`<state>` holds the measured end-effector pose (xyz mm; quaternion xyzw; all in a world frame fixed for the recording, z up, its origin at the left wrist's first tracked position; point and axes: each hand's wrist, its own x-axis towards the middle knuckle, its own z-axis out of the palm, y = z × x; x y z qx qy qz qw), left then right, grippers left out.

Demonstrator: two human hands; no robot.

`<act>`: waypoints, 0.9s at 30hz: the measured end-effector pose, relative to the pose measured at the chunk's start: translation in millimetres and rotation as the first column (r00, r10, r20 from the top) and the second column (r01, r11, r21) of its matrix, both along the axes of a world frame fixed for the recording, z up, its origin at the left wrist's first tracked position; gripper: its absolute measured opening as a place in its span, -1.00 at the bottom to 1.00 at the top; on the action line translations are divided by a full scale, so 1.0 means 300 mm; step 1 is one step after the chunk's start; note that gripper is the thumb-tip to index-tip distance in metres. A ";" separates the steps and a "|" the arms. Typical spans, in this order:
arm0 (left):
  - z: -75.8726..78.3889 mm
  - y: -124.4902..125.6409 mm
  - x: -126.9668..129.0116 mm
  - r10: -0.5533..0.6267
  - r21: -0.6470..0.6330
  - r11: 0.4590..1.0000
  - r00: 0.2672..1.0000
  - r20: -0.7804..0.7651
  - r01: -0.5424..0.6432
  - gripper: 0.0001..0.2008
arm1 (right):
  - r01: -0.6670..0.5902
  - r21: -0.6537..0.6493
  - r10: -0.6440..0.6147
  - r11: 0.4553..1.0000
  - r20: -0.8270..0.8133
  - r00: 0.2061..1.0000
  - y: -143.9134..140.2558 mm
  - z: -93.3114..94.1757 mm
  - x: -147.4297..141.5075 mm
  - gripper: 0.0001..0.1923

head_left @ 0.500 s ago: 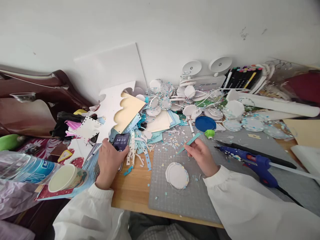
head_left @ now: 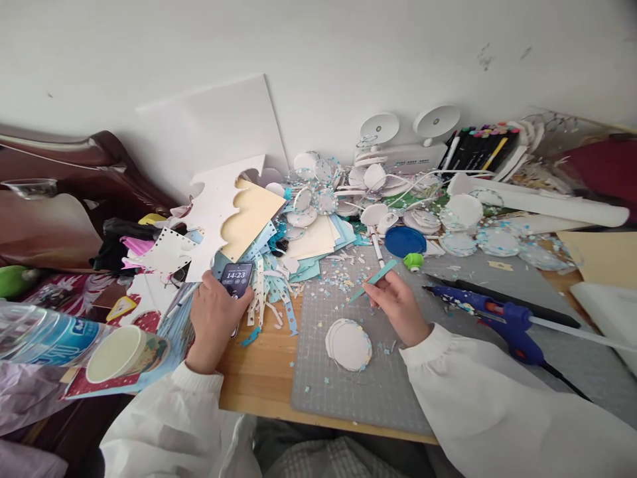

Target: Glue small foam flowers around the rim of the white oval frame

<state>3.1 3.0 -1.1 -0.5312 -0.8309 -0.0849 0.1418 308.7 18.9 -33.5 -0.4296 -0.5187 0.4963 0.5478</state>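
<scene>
The left hand (head_left: 213, 317) tilts the phone (head_left: 237, 278) flatter toward the cutting mat (head_left: 348, 392), so its screen looks shorter than before. The right hand (head_left: 398, 307) shows no change of its own.

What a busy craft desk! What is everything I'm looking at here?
phone: one, dark, screen lit, in the left hand
teal tool: one, thin, in the right hand
round paper discs: small stack, white, on the mat below the right hand
cutting mat: one, grey, on the wooden desk
glue gun: one, blue, right on the mat
blue lid: one, behind the mat
markers: a row, dark, far right by the wall
paper cup: one, white inside, on its side at left
water bottle: one, clear, far left
left hand: holding the phone
right hand: pinching the teal tool
</scene>
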 end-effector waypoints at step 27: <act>0.011 0.012 0.336 -0.597 0.133 0.317 0.089 0.798 0.939 -0.87 | 0.194 0.137 -0.195 0.971 -0.008 0.981 -0.026 0.044 0.032 -0.84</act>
